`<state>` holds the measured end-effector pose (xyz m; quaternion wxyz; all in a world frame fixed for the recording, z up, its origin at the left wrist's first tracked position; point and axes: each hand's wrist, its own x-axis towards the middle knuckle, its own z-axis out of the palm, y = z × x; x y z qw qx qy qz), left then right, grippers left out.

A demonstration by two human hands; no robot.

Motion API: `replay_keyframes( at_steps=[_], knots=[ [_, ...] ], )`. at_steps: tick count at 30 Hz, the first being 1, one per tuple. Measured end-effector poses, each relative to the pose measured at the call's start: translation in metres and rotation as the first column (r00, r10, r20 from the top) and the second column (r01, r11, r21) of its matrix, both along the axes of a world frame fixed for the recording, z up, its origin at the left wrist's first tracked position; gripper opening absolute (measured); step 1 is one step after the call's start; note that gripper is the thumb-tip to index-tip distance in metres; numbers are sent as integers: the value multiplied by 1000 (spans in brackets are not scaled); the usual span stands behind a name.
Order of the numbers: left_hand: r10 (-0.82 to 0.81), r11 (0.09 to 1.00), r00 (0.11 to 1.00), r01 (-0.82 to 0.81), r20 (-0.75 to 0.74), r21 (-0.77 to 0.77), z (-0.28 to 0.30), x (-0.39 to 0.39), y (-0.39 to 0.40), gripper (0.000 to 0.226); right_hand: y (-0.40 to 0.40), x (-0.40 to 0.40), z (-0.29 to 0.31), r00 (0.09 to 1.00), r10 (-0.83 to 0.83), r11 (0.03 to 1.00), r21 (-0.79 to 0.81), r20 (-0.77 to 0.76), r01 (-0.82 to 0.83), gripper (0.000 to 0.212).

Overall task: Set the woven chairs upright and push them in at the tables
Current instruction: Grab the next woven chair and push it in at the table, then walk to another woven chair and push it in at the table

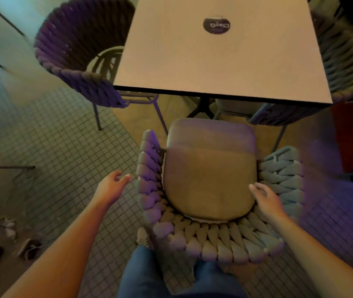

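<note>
A woven chair (210, 239) with a tan seat cushion (210, 181) stands upright right in front of me, facing the pale square table (214, 57). The cushion's front edge sits just short of the table's near edge. My left hand (112, 187) hovers open just outside the chair's left arm, fingertips close to the weave but apart from it. Over the chair's right arm is my right hand (267, 200), open, fingers spread above the cushion's edge. A second woven chair (79, 52) stands upright at the table's left side, and a third (343, 54) at its right side.
A dark round sticker (216, 25) lies on the tabletop. The table's black pedestal base (203, 108) shows beneath it. Small-tiled floor (63, 147) spreads to the left. My jeans-clad legs (171, 276) stand behind the chair. Shoes and clutter (10, 233) lie at the lower left.
</note>
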<state>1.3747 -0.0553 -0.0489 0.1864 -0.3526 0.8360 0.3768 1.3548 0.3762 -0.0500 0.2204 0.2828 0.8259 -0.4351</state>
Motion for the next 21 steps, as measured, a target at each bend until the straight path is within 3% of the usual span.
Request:
replay_keyframes(
  at_steps=[6, 11, 17, 21],
  knots=[
    [248, 959, 969, -243, -14, 146, 3, 15, -103, 59, -181, -57, 19, 976, 203, 971, -115, -73, -210, 47],
    [320, 933, 946, -305, -51, 193, 19, 21, -217, 29, -346, -94, 24, 948, 278, 946, -125, -154, -298, 40],
    [353, 930, 928, -334, -120, 151, 49, 0, -343, 37, -490, -131, 28, 871, 470, 864, -131, -140, -487, 45],
    [347, 933, 930, -330, -122, 143, 49, -40, -401, 38, -549, -176, 20, 854, 509, 841, -149, -109, -521, 43]
  ],
)
